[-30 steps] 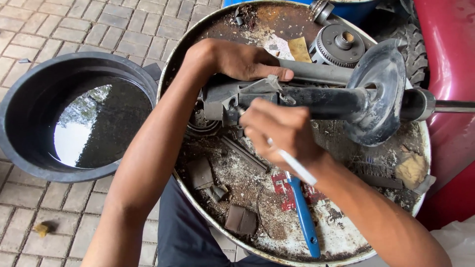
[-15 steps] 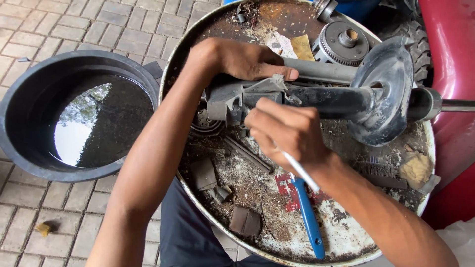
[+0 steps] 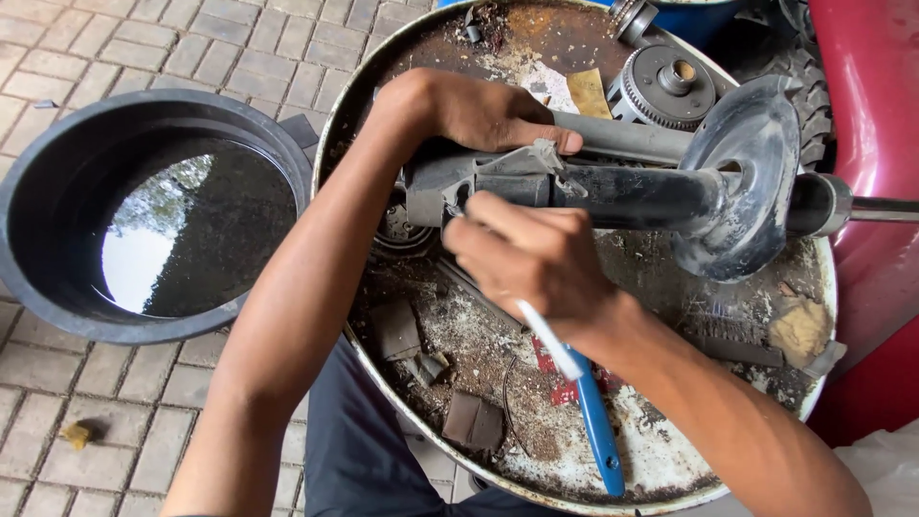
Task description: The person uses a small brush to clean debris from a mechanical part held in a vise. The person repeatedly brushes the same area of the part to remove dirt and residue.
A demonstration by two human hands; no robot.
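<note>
A dark, greasy strut-like metal part (image 3: 632,196) with a round dished plate (image 3: 747,172) lies across a rusty drum top (image 3: 574,38). My left hand (image 3: 469,110) grips its left end from behind. My right hand (image 3: 536,258) is closed around a brush with a white and blue handle (image 3: 584,412); the bristle end is hidden under my fingers, against the part's bracket (image 3: 522,168).
A black tub of dark liquid (image 3: 153,220) stands on the paving left of the drum. A toothed gear (image 3: 665,86), sandpaper scraps and small blocks (image 3: 474,421) lie on the drum top. A red vehicle body (image 3: 871,144) is at the right.
My right hand with the brush has shifted slightly left and down along the part's bracket. The left hand keeps its grip.
</note>
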